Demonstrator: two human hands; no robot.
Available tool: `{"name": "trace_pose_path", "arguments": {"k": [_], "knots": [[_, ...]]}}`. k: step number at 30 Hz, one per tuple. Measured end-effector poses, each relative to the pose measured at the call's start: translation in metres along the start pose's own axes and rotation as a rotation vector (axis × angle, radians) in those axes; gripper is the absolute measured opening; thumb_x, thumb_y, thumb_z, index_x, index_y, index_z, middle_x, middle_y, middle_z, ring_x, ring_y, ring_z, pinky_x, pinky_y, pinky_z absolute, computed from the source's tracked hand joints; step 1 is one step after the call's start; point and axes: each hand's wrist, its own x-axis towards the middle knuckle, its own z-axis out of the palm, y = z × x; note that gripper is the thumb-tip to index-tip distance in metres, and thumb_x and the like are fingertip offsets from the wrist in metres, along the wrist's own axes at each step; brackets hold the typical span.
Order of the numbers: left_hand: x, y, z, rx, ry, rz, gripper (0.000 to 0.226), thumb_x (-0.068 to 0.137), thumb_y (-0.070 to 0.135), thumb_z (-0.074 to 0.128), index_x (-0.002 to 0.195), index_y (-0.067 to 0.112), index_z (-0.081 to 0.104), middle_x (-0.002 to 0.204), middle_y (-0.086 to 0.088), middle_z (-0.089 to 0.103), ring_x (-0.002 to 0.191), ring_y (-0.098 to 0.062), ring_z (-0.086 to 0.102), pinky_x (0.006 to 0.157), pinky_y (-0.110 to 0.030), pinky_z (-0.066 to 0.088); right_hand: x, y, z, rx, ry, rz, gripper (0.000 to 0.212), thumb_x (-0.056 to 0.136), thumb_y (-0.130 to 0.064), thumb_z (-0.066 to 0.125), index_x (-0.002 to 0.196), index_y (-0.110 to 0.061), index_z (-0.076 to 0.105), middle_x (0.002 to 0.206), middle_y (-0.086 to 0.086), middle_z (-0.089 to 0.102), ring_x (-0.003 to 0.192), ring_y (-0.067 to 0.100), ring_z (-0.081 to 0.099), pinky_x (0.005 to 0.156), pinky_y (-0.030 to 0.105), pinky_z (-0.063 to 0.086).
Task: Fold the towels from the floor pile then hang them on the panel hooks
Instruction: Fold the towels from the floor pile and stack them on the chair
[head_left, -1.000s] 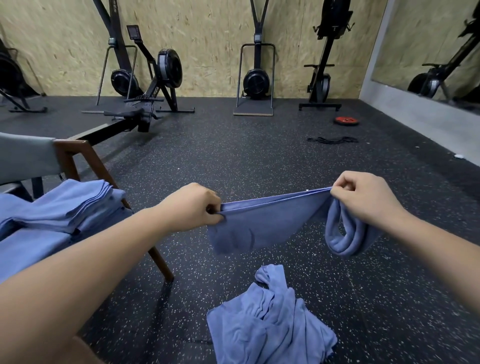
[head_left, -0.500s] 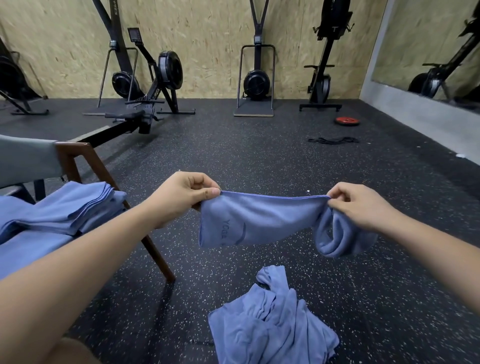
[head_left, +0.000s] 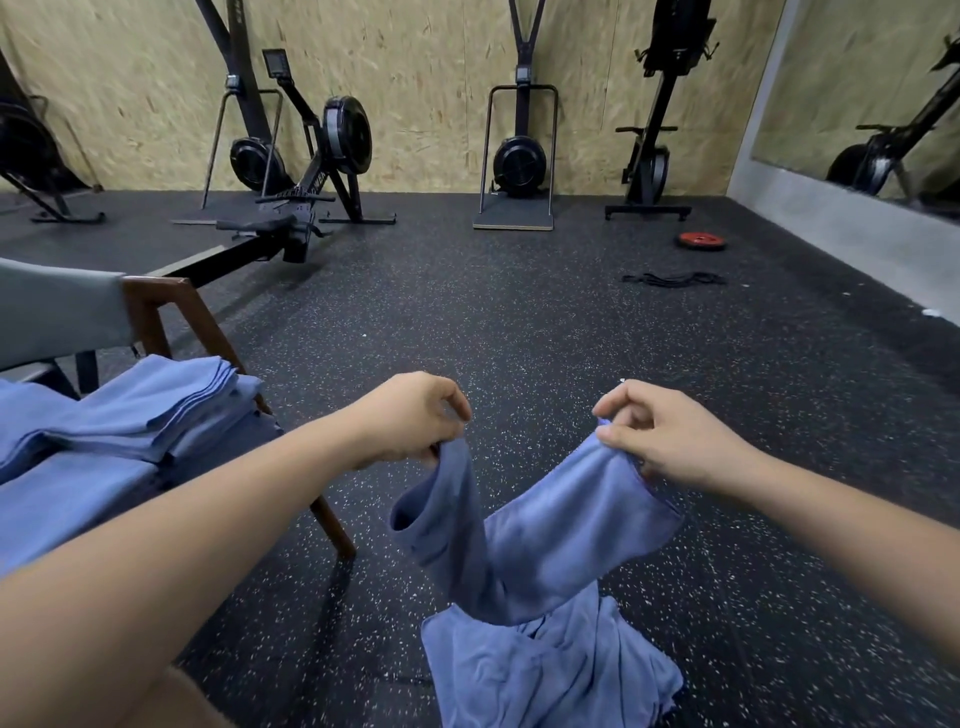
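Slackly the towel (head_left: 540, 535) sagged between your hands, left hand (head_left: 410, 415) and right hand (head_left: 670, 441) each pinching a top edge; hanging low, it might have caught the floor pile (head_left: 550, 670) beneath them and folded crooked.

A gym: rowing machines (head_left: 322, 171) stand at 11 o'clock against a chipboard wall (head_left: 415, 67), a weight plate (head_left: 700, 240) at 1 o'clock on speckled rubber floor (head_left: 519, 322).

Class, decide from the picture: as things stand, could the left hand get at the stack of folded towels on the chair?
Probably yes. The stack lies close by on that side with nothing in between, but the left hand is pinching the held towel and would need to let go first.
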Motion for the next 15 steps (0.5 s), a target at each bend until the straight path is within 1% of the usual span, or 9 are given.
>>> {"name": "trace_pose_path", "arguments": {"k": [2, 3, 6, 8, 9, 11, 15], "knots": [[-0.003, 0.006, 0.001, -0.070, -0.001, 0.018, 0.010, 0.095, 0.013, 0.078, 0.099, 0.020, 0.073, 0.079, -0.004, 0.079, 0.058, -0.019, 0.075, 0.056, -0.032, 0.058, -0.005, -0.017, 0.007, 0.052, -0.023, -0.030, 0.015, 0.100, -0.013, 0.073, 0.112, -0.019, 0.068, 0.076, -0.004, 0.068, 0.065, 0.018, 0.059, 0.056, 0.030, 0.052], [-0.005, 0.011, 0.002, -0.108, 0.007, 0.031, 0.012, 0.093, 0.014, 0.082, 0.098, 0.017, 0.071, 0.080, -0.006, 0.079, 0.059, -0.020, 0.075, 0.058, -0.033, 0.059, -0.007, -0.025, 0.011, 0.064, -0.032, -0.048, 0.016, 0.100, -0.013, 0.073, 0.113, -0.019, 0.067, 0.077, -0.004, 0.068, 0.065, 0.020, 0.060, 0.057, 0.030, 0.053], [-0.009, 0.025, 0.005, -0.246, 0.058, 0.063, 0.021, 0.089, 0.011, 0.085, 0.095, 0.009, 0.065, 0.080, -0.012, 0.078, 0.061, -0.024, 0.074, 0.067, -0.046, 0.065, -0.012, -0.044, 0.018, 0.085, -0.047, -0.092, 0.018, 0.100, -0.012, 0.073, 0.115, -0.018, 0.066, 0.080, 0.000, 0.070, 0.061, 0.023, 0.065, 0.058, 0.032, 0.057], [-0.011, 0.033, 0.009, -0.284, 0.065, 0.083, 0.019, 0.090, 0.011, 0.084, 0.094, 0.010, 0.065, 0.079, -0.011, 0.078, 0.061, -0.025, 0.074, 0.072, -0.052, 0.064, -0.014, -0.050, 0.021, 0.097, -0.041, -0.114, 0.020, 0.100, -0.011, 0.073, 0.116, -0.018, 0.064, 0.080, 0.001, 0.071, 0.059, 0.023, 0.067, 0.057, 0.035, 0.058], [-0.011, 0.037, 0.011, -0.293, 0.058, 0.096, 0.017, 0.091, 0.011, 0.082, 0.094, 0.012, 0.065, 0.079, -0.010, 0.079, 0.061, -0.025, 0.074, 0.073, -0.053, 0.064, -0.015, -0.052, 0.022, 0.089, -0.038, -0.127, 0.021, 0.100, -0.011, 0.073, 0.117, -0.020, 0.063, 0.081, 0.002, 0.071, 0.058, 0.023, 0.067, 0.059, 0.037, 0.059], [-0.013, 0.045, 0.014, -0.305, 0.046, 0.120, 0.014, 0.092, 0.010, 0.079, 0.095, 0.015, 0.066, 0.077, -0.007, 0.079, 0.060, -0.023, 0.073, 0.072, -0.047, 0.063, -0.016, -0.053, 0.024, 0.083, -0.038, -0.147, 0.024, 0.100, -0.013, 0.074, 0.118, -0.024, 0.062, 0.081, 0.001, 0.071, 0.060, 0.025, 0.067, 0.061, 0.041, 0.060], [-0.018, 0.060, 0.019, -0.287, 0.069, 0.182, 0.016, 0.092, 0.016, 0.081, 0.095, 0.019, 0.066, 0.073, -0.005, 0.077, 0.057, -0.021, 0.071, 0.067, -0.039, 0.061, -0.017, -0.052, 0.026, 0.085, -0.050, -0.165, 0.026, 0.100, -0.014, 0.073, 0.118, -0.027, 0.060, 0.085, 0.006, 0.071, 0.063, 0.025, 0.065, 0.062, 0.039, 0.058]]}}
